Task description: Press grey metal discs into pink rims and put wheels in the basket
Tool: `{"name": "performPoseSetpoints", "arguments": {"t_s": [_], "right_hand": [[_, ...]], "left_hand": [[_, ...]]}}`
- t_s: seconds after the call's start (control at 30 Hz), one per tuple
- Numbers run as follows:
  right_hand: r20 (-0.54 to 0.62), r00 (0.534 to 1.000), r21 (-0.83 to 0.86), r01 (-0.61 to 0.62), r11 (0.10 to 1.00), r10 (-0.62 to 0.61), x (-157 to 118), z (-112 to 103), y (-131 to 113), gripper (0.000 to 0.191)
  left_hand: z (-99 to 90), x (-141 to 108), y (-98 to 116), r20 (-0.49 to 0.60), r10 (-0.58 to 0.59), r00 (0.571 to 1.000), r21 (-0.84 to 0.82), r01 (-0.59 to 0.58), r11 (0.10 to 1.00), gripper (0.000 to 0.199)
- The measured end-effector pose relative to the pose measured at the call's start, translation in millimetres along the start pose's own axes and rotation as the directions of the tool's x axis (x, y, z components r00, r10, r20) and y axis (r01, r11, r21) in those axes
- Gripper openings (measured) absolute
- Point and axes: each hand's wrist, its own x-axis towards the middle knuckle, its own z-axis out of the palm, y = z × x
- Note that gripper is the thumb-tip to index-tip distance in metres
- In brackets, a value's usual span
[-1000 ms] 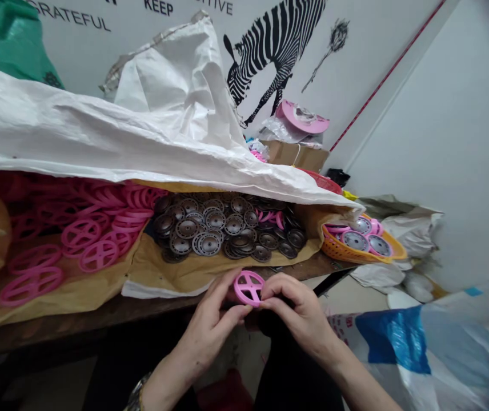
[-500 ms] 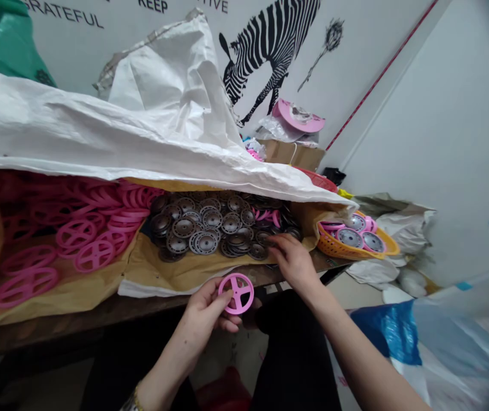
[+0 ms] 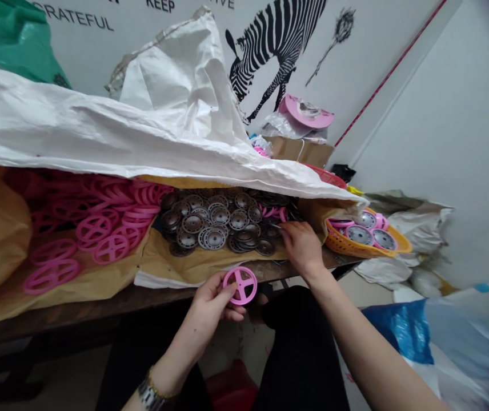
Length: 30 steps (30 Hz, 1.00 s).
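Observation:
Between the thumb and fingers of my left hand [image 3: 211, 305] is a pink four-spoked plastic wheel [image 3: 241, 285], held face up in front of the bench edge. My right hand [image 3: 303, 246] reaches to the right end of a heap of grey wheel covers [image 3: 214, 237]. Its fingers are pinched on what looks like one grey cover [image 3: 275, 226], seen nearly edge-on and partly hidden by the fingertips. Left of the heap lies a pile of loose pink wheels [image 3: 111, 249], on brown paper-lined sacking [image 3: 111, 281].
A white sack flap [image 3: 141, 145] hangs over the back of both piles. At right, an orange basket [image 3: 347, 245] holds several pink wheels with grey covers [image 3: 359, 234]. Behind are a cardboard box [image 3: 300, 150] and a pink curved piece [image 3: 307, 114]. A blue plastic bag [image 3: 401, 328] lies lower right.
My right hand has drawn slightly up from the heap, with a grey cover's edge now showing at its fingertips. The left hand keeps its grip on the pink wheel. The view has shifted a little.

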Motion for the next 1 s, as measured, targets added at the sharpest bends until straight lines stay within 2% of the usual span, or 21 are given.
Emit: {"name": "performPoseSetpoints", "arguments": {"t_s": [0.1,0.17,0.27,0.37,0.43,0.5,0.6,0.67,0.77,0.83,0.9,1.0], "right_hand": [[-0.08,0.991,0.122,-0.093,0.988,0.103,-11.0,-12.5,-7.3,0.034],[-0.029,0.979,0.339,-0.18,0.923,0.202,-24.4,-20.0,-17.6,0.032],[0.19,0.936,0.666,-0.345,0.662,0.297,-49.0,-26.3,-37.1,0.032],[0.356,0.879,0.751,-0.471,0.463,0.316,-71.5,-25.3,-52.4,0.038],[0.412,0.852,0.753,-0.518,0.406,0.324,-82.7,-21.9,-57.7,0.039],[0.431,0.842,0.75,-0.535,0.389,0.325,-90.7,-18.2,-60.4,0.037],[0.427,0.839,0.729,-0.54,0.42,0.337,-98.5,-14.6,-63.9,0.03],[0.402,0.85,0.699,-0.525,0.486,0.34,-102.5,-14.1,-66.9,0.027],[0.313,0.903,0.631,-0.43,0.646,0.295,-107.8,-14.8,-71.5,0.023],[0.265,0.926,0.587,-0.377,0.716,0.27,-110.3,-15.4,-73.6,0.021],[0.268,0.92,0.604,-0.393,0.693,0.287,-111.6,-15.9,-74.4,0.015],[0.363,0.883,0.726,-0.468,0.504,0.298,-111.7,-17.7,-74.2,0.027]], "left_hand": [[0.0,1.0,-1.5,-0.011,0.013,1.0,-0.009,-0.013,1.0,0.052],[0.3,2.3,-3.4,-0.014,0.017,1.0,-0.014,-0.017,1.0,0.052],[1.6,3.8,-6.3,-0.005,0.026,1.0,-0.005,-0.026,1.0,0.053],[3.5,4.1,-8.1,0.025,0.031,0.999,0.002,-0.031,1.0,0.057],[5.4,3.8,-9.0,0.059,0.029,0.998,0.006,-0.029,1.0,0.058],[7.7,3.3,-10.1,0.096,0.03,0.995,0.013,-0.031,0.999,0.058],[11.0,1.8,-12.7,0.14,0.045,0.989,0.038,-0.051,0.998,0.054],[12.5,0.2,-14.5,0.159,0.057,0.986,0.057,-0.066,0.996,0.05],[12.9,-2.0,-17.0,0.171,0.077,0.982,0.095,-0.094,0.991,0.044],[12.2,-2.9,-18.3,0.172,0.101,0.98,0.114,-0.122,0.986,0.041],[11.3,-3.5,-19.1,0.177,0.116,0.977,0.111,-0.137,0.984,0.038],[10.7,-4.4,-19.5,0.199,0.111,0.974,0.086,-0.13,0.988,0.034]]}}
